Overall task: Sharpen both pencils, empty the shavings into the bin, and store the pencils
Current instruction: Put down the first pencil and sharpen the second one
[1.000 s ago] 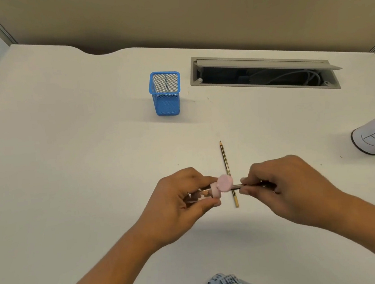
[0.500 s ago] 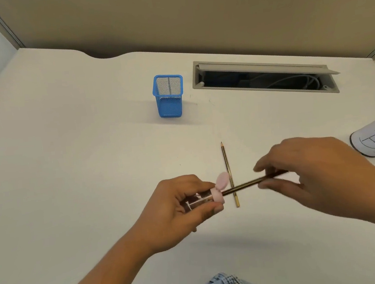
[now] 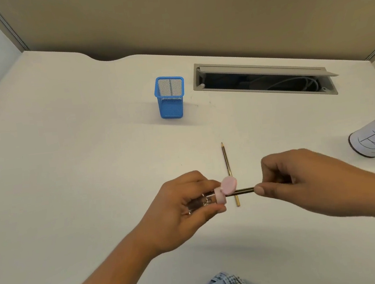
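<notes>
Presently the left hand clasps the sharpener; the right hand pinches the pencil, lying crosswise, tip inside (second pencil unheld).

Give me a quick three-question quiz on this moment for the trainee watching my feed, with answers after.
1. True or false: the blue mesh holder already has both pencils stored in it.
2. Which hand grips the pink-capped sharpener? A) left hand B) right hand C) neither
3. Fill in: the second pencil lies flat on the ____, with its point toward the far edge.

Key
1. False. One pencil is held in the sharpener and the other lies on the desk.
2. A. The right hand pinches the pencil being sharpened.
3. desk
</notes>
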Available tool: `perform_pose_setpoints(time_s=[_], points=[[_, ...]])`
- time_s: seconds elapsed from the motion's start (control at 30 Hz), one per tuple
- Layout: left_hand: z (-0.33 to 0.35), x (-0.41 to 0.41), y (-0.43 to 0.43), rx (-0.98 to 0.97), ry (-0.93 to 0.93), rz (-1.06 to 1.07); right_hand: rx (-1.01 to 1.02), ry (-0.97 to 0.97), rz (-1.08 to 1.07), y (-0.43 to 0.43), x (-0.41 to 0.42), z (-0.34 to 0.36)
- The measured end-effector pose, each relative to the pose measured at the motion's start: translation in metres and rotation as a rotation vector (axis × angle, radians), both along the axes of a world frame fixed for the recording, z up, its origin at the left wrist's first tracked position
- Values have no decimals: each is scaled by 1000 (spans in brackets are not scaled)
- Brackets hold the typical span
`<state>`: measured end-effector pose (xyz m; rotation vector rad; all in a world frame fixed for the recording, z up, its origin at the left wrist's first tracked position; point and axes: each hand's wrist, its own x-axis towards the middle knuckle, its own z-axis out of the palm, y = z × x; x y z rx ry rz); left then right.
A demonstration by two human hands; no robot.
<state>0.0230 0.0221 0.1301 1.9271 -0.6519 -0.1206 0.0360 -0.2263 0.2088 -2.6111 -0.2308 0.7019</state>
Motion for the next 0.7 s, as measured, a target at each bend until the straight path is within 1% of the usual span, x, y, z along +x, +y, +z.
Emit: perform_pose_setpoints(time_s=[0.07, 0.17, 0.2, 0.23, 0.3, 0.37, 0.43, 0.5, 0.53, 0.57, 0.6, 0.63, 0.67, 0.7], points=[[0, 0, 1, -73, 107, 21, -105, -284, 159, 1, -3, 1], [3, -5, -3, -222, 342, 41, -157, -672, 476, -4, -1, 0], [4, -7, -4, -247, 387, 54, -171, -754, 544, -5, 0, -2], [5, -8, -5, -253, 389, 67, -185, -784, 575, -6, 1, -6], [4, -8, -3, -192, 273, 74, -179, -704, 528, -3, -2, -7], [2, -5, 1, -85, 104, 58, -127, -499, 337, 3, -4, -8], [0, -4, 3, 21, -40, 21, 35, -144, 104, 7, 0, -11], [-1, -5, 3, 87, -113, -36, 212, 218, -74, 6, 6, -9], [-2, -6, 3, 98, -127, -60, 268, 322, -123, 6, 8, -7], [-2, -6, 2, 94, -122, -73, 282, 361, -139, 6, 9, -6], [-1, -5, 2, 84, -97, -74, 261, 361, -140, 6, 9, -6], [0, -4, 2, 71, -65, -64, 207, 308, -123, 6, 7, -6], [1, -3, 2, 60, -22, -49, 128, 188, -75, 6, 5, -6], [2, -2, 1, 31, 50, -33, 37, 5, 6, 6, 2, -4]])
